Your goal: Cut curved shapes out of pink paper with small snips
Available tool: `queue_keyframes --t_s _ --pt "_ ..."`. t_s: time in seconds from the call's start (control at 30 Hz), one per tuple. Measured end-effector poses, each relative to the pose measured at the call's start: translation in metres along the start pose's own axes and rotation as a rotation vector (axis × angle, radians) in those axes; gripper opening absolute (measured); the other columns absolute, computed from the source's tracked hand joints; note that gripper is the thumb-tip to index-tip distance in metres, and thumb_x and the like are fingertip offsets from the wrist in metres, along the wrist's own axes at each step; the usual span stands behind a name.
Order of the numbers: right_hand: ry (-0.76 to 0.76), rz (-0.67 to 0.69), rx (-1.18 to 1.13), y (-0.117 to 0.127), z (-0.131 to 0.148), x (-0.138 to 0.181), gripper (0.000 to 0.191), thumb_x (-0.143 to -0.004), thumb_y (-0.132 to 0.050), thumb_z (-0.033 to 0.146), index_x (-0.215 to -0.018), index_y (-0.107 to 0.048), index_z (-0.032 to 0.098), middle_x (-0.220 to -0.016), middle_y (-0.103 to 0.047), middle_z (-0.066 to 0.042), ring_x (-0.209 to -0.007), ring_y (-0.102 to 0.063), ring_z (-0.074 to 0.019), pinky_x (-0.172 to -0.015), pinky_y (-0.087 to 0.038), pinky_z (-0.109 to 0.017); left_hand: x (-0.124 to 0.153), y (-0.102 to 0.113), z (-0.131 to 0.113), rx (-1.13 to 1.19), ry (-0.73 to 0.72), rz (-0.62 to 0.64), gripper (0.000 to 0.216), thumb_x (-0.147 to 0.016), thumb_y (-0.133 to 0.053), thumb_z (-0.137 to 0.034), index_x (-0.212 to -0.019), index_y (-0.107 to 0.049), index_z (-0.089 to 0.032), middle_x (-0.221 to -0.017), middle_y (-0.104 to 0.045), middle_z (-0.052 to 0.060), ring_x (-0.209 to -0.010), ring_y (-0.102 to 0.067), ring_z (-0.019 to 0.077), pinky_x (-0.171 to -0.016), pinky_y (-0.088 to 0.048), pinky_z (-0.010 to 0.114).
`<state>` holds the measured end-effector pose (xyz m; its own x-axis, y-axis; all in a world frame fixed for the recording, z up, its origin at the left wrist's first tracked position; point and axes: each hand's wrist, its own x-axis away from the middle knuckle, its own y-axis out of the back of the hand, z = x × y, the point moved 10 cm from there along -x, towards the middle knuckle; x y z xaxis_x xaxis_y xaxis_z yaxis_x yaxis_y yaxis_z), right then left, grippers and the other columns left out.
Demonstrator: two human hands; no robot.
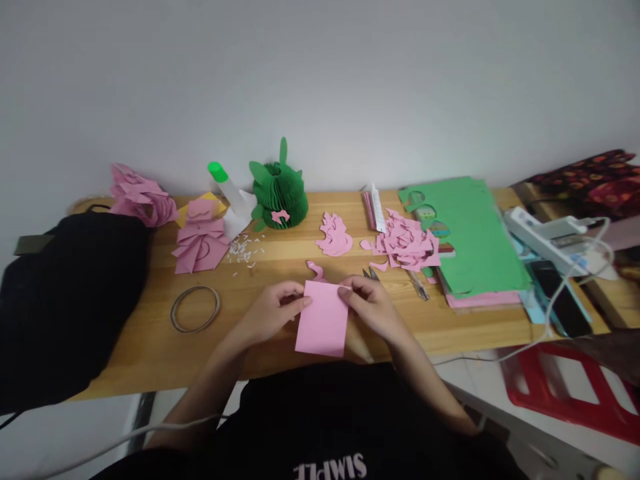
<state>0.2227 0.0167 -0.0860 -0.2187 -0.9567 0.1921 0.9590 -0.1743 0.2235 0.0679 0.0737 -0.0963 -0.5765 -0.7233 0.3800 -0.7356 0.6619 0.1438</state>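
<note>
Soft, even, dim-ish light — faint shadows only; picture slightly blurred, edges bowed and stretched.

Matt pink paper sheet [323, 319] over a smooth wooden table [150, 340], beside a black cloth bag [65, 293].

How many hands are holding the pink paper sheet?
2: the left hand holds the pink paper sheet at its upper left edge, the right hand at its upper right corner.

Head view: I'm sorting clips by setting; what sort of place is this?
Probably a paper-craft desk: wooden table against a plain wall, pink paper scraps, a glue bottle, a held pink sheet.
</note>
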Motion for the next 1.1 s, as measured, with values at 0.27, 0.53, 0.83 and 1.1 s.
queue_keyframes --t_s 0.27,0.53,0.83,1.1 --pt "-0.116 -0.288 0.641 0.061 -0.021 0.029 0.03 -0.077 -0.063 0.024 -0.104 -0.065 0.013 -0.098 -0.065 -0.017 -0.091 -0.06 -0.031 -0.081 -0.047 -0.044 0.001 0.023 0.03 0.15 0.112 -0.125 0.021 -0.063 -0.073 -0.037 -0.063 -0.064 -0.018 -0.049 -0.058 -0.001 -0.039 -0.051 0.0123 -0.041 -0.043 0.023" --pt "-0.309 -0.17 1.012 0.055 -0.037 0.036 0.042 -0.075 -0.059 0.007 -0.117 -0.056 0.005 -0.105 -0.063 -0.021 -0.095 -0.061 -0.0331 -0.079 -0.045 -0.039 0.017 0.066 0.043 0.239 0.115 -0.322 0.018 -0.057 -0.076 -0.032 -0.067 -0.066 -0.02 -0.048 -0.059 -0.001 -0.039 -0.051 0.0128 -0.039 -0.04 0.023" --pt "-0.282 -0.281 0.707 0.067 -0.043 0.035 0.01 -0.075 -0.047 0.011 -0.078 -0.052 0.019 -0.073 -0.055 -0.006 -0.063 -0.05 -0.0205 -0.059 -0.03 -0.031 0.036 0.076 0.033 0.277 0.086 -0.397 0.025 -0.051 -0.08 -0.029 -0.069 -0.067 -0.019 -0.058 -0.063 -0.001 -0.045 -0.052 0.0111 -0.041 -0.04 0.021" --pt "-0.227 -0.089 0.136 0.017 -0.019 0.027 0.038 -0.08 -0.045 0.056 -0.079 -0.057 0.02 -0.051 -0.03 0.009 -0.04 -0.026 -0.0096 -0.039 -0.024 -0.023 0.046 0.071 -0.015 0.007 -0.277 -0.455 0.012 -0.071 -0.073 -0.029 -0.076 -0.069 -0.019 -0.068 -0.069 0.0 -0.06 -0.064 0.0141 -0.056 -0.052 0.024"
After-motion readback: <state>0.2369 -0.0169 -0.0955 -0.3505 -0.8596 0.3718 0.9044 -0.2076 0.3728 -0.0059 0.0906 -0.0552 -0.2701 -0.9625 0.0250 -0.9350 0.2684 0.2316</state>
